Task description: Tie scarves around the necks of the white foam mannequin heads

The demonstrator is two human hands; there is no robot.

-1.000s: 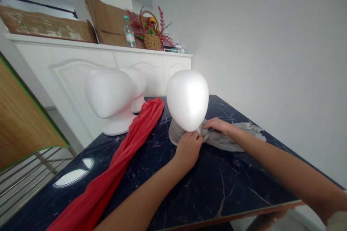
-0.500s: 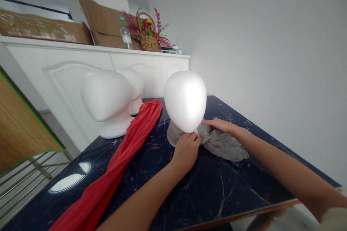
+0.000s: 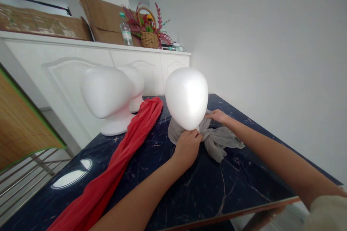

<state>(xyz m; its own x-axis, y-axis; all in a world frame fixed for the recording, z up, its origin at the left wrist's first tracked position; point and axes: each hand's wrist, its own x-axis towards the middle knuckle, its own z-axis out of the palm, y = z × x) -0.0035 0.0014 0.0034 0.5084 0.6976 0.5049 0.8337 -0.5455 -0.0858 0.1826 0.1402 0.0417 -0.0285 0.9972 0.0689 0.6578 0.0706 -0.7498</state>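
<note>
A white foam mannequin head (image 3: 186,97) stands upright on the dark table. Around its neck lies a grey scarf (image 3: 214,139), knotted at the right, with loose ends spread on the tabletop. My left hand (image 3: 188,148) is closed on the scarf just below the chin, beside the knot; its fingertips are partly hidden. On the right side of the neck, my right hand (image 3: 218,116) pinches a raised fold of the same scarf between thumb and fingers.
A long red scarf (image 3: 121,162) runs along the left of the dark marble-patterned table (image 3: 206,195). Two more foam heads, one nearer (image 3: 107,94) and one behind it (image 3: 135,83), stand at left. White cabinets (image 3: 81,57) hold boxes, a bottle and a flower basket.
My right hand has closed on a fold of the grey scarf and lifted it beside the neck. The loose ends have shifted and bunched. My left hand stays at the knot.
</note>
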